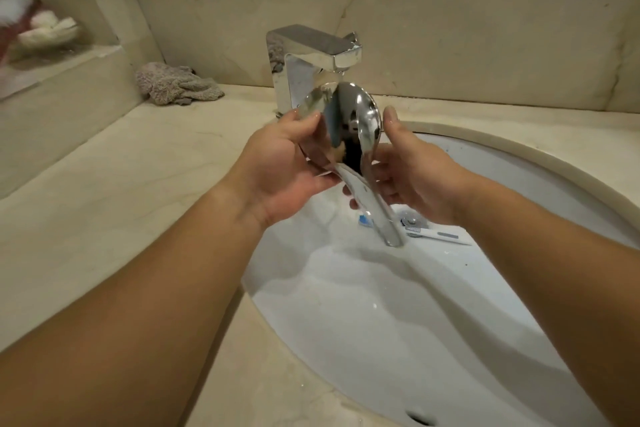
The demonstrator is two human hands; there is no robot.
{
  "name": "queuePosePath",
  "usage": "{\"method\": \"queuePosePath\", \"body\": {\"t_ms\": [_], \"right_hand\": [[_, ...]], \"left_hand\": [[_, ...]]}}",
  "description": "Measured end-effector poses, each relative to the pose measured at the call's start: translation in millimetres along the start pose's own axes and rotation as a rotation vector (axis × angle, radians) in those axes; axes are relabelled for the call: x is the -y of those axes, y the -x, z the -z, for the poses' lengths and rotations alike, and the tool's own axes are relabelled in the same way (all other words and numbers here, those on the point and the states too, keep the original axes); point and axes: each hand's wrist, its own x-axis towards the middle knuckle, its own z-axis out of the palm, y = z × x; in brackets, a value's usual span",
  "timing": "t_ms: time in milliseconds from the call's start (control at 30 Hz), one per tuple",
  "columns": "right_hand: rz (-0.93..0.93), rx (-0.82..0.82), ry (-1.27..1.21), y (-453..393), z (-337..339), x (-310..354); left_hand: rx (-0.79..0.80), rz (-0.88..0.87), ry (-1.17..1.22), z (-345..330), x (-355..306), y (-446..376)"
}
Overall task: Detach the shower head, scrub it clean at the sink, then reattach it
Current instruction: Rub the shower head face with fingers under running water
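The shower head (349,121) is being held over the sink (381,305), just in front of the chrome faucet (311,55) and a little below its spout, so the faucet is the landmark for everything here. Its long axis is running from the round head, which is nearest to the spout, down and toward the person to the handle end, which is pointing into the basin near the drain (410,220). The shiny back of the head is facing the camera, so the spray face is probably turned away toward the faucet; I cannot see it. The left hand (277,163) is lying on the left side of the faucet line and is gripping the shower head, with the fingers curled on the left edge of the round part and the palm under the neck. The right hand (412,170) is lying on the right side, with the thumb pressing on the right edge and the fingers curling behind the handle, so it is also holding the piece. Both hands are equally near. A toothbrush (426,232) is lying in the basin beside the drain, below the handle end, and a cloth (176,83) is resting on the counter to the left of the faucet. In my judgement the scrubbing or rinsing is in progress, and the next move is needing one hand to free itself and take the toothbrush.
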Motion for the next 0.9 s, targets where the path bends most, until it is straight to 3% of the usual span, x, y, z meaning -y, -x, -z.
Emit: {"method": "queuePosePath", "body": {"t_ms": [133,233,433,633,900], "right_hand": [[0.015,0.186,-0.026,5,6,-2],[0.012,0.205,0.029,2,6,-5],[0.000,0.076,0.366,8,-1,-10],[-0.042,-0.220,0.561,5,-21,-6],[-0.059,-0.230,0.048,-10,-16,6]], "left_hand": [[-0.025,0.065,0.103,-4,4,-5],[-0.076,0.098,-0.099,-2,7,-10],[-0.140,0.160,-0.261,-6,12,-15],[-0.169,0.116,-0.285,-9,19,-24],[-0.183,0.161,-0.172,-10,13,-43]]}}
